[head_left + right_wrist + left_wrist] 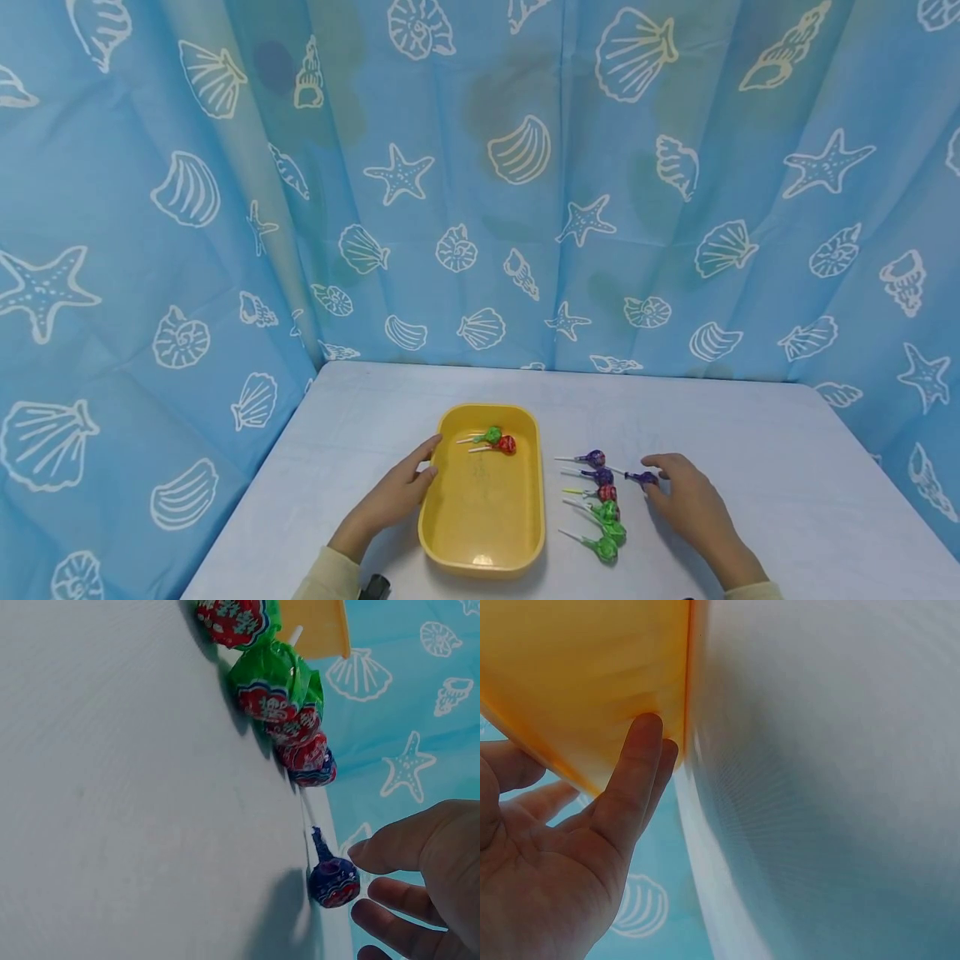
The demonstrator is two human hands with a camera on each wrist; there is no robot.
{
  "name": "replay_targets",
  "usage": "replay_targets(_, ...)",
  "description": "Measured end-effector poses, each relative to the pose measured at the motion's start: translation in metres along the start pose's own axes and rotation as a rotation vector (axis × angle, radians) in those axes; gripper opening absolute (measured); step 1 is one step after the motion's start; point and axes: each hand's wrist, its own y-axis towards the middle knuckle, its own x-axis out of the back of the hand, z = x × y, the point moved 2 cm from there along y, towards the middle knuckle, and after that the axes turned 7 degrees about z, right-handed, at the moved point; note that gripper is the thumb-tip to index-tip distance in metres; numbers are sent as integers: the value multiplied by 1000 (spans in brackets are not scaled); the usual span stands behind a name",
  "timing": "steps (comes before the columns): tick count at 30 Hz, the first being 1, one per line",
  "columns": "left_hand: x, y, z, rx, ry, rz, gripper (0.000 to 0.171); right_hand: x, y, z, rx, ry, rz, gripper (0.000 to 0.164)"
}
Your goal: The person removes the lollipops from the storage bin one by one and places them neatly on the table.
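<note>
My left hand point(393, 496) rests against the left side of a yellow tray point(542, 500). In the left wrist view, straight fingers point(630, 780) lie along its outer wall, with the thumb near the rim. Inside the tray's far end are a green lollipop point(492, 434) and a red lollipop point(507, 445). My right hand point(693, 504) is beside a purple-wrapped lollipop point(334, 882), thumb and fingers spread right at its candy end. That lollipop's stick points left, toward a column of lollipops.
The column right of the tray has purple lollipops point(598, 476), a red lollipop point(607, 493) and several green lollipops point(604, 549), sticks pointing left. A white cloth covers the table point(360, 425). Blue shell-print curtains point(450, 200) hang behind. A small black object point(377, 587) shows at the front edge.
</note>
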Motion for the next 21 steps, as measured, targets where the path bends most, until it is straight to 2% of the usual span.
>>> replay_targets(11,1,-1,0,-8,-10,4,53,8,1,26,49,2,-32,34)
replay_targets(17,2,-1,0,-36,-23,17,53,12,2,36,124,2,-92,34)
replay_targets(21,1,-1,-1,-25,-21,13,53,16,2,47,125,2,-94,34)
